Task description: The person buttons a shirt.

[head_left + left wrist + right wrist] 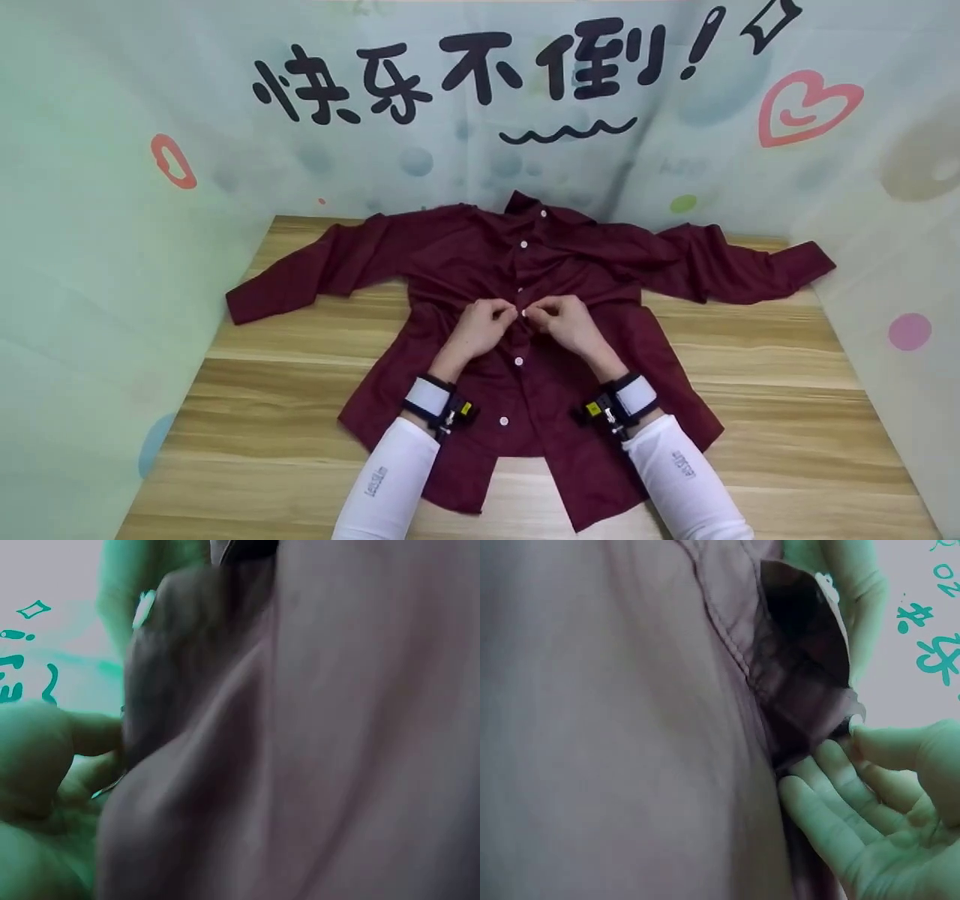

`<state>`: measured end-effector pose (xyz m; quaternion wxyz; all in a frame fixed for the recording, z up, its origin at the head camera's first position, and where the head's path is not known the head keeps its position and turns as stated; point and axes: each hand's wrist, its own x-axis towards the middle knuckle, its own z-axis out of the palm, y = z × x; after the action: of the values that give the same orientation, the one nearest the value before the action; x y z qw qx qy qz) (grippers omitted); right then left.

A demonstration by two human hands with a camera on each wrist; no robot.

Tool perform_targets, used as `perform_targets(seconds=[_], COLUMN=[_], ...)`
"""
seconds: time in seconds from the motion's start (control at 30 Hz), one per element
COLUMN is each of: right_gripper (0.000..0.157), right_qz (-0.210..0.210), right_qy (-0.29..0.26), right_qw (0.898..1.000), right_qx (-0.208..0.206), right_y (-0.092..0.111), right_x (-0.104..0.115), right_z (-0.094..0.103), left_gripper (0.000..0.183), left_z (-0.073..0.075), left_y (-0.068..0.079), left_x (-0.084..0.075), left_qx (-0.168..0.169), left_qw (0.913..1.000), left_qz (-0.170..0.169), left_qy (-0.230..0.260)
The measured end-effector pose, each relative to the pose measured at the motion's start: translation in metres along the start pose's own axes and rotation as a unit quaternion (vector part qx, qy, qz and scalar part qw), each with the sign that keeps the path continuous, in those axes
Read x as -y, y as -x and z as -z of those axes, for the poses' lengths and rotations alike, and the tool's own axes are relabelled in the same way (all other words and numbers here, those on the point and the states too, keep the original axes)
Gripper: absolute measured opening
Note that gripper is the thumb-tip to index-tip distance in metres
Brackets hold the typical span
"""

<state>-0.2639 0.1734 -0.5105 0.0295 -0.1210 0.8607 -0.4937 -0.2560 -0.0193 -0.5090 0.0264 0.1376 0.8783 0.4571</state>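
A dark maroon long-sleeved shirt (600, 375) lies spread face up, its collar at the far side and white buttons down the front. At mid-front my left hand (484, 324) pinches the front band between thumb and fingers. Facing it, my right hand (566, 322) pinches a white button (524, 313) at the band. In the right wrist view the thumb presses against that button (856, 722), and the other fingers reach under the raised cloth (810, 709). Cloth (202, 727) fills most of the left wrist view and covers the left fingertips.
The shirt lies on a wood-grain table (270, 405). Its sleeves (285, 289) stretch out to both sides, near the printed curtain (420, 150) that surrounds the table at the back and sides. Below the hands are further buttons (519, 361), and the lower front hem parts.
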Motion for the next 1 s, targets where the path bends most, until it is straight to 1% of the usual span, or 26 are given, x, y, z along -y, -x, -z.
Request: perform_targets(seconds=[0.07,0.17,0.27,0.37,0.47,0.57,0.63,0.7,0.77,0.83,1.0], right_gripper=[0.019,0.023,0.028,0.035,0.045,0.055,0.061,0.065,0.068,0.068,0.065], right_qz=[0.02,0.05,0.077,0.089,0.072,0.044,0.03,0.022,0.018,0.022,0.034], right_qy=[0.053,0.127,0.198,0.255,0.285,0.311,0.328,0.338,0.343,0.346,0.344], right_qw=[0.998,0.99,0.975,0.957,0.945,0.933,0.925,0.919,0.916,0.915,0.919], right_qx=[0.01,0.037,0.068,0.105,0.145,0.177,0.192,0.203,0.208,0.208,0.189], right_y=[0.001,0.003,0.006,0.012,0.019,0.024,0.023,0.021,0.016,0.011,0.005], right_x=[0.001,0.004,0.007,0.006,0.001,-0.005,-0.01,-0.014,-0.017,-0.019,-0.022], right_z=[0.005,0.014,0.026,0.04,0.052,0.06,0.063,0.064,0.065,0.065,0.067], left_gripper=[0.026,0.027,0.027,0.03,0.039,0.05,0.055,0.057,0.058,0.058,0.059], left_z=[0.005,0.015,0.024,0.033,0.042,0.049,0.053,0.054,0.054,0.053,0.049], left_y=[0.001,0.004,0.007,0.012,0.018,0.022,0.022,0.02,0.015,0.011,0.004], left_x=[-0.001,-0.003,-0.004,-0.002,0.002,0.007,0.01,0.014,0.017,0.02,0.027], left_qx=[0.013,0.027,0.04,0.069,0.111,0.153,0.176,0.193,0.202,0.203,0.192], left_qw=[0.9997,0.9971,0.9904,0.9822,0.975,0.9677,0.9623,0.9573,0.9532,0.9515,0.9518], left_qz=[-0.003,-0.009,-0.024,-0.037,-0.028,-0.003,0.011,0.014,0.011,0.007,0.001], left_qy=[-0.021,-0.071,-0.13,-0.171,-0.19,-0.201,-0.207,-0.215,-0.224,-0.231,-0.24])
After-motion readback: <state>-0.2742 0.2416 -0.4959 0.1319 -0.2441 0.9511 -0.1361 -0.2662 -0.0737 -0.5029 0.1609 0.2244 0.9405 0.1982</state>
